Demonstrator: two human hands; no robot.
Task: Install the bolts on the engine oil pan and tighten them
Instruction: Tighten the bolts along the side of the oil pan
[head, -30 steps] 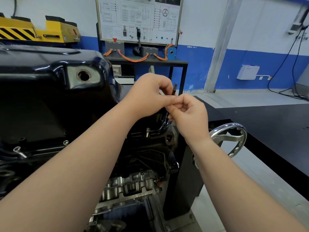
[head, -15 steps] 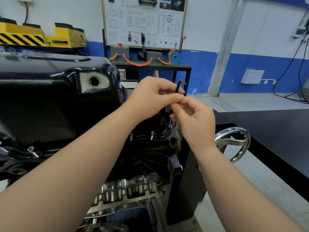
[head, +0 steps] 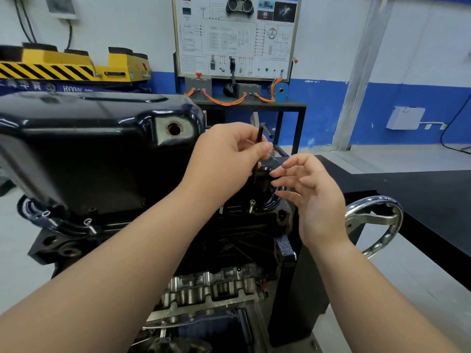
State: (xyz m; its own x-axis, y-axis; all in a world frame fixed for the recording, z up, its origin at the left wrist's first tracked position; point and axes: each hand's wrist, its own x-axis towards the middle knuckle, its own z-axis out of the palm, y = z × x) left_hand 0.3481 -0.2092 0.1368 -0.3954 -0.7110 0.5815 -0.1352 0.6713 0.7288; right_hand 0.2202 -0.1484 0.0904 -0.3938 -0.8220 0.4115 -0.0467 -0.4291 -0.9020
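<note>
As left fingers (head: pixel 258 149) pinch a hex key (head: pixel 260 133), right fingers (head: pixel 293 163) spread before blue-banded walls (head: pixel 407 110).

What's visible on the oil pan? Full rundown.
The oil pan is a glossy black deep shell, painted metal by its look, sitting sump-up on the engine. A flat facet near its right end holds a round drain hole, open, unplugged. Along its lower flange silvery bolts stand proud, not seated. The left hand holds a black hex key over its right corner; whether anything touches the pan there is unclear.
</note>
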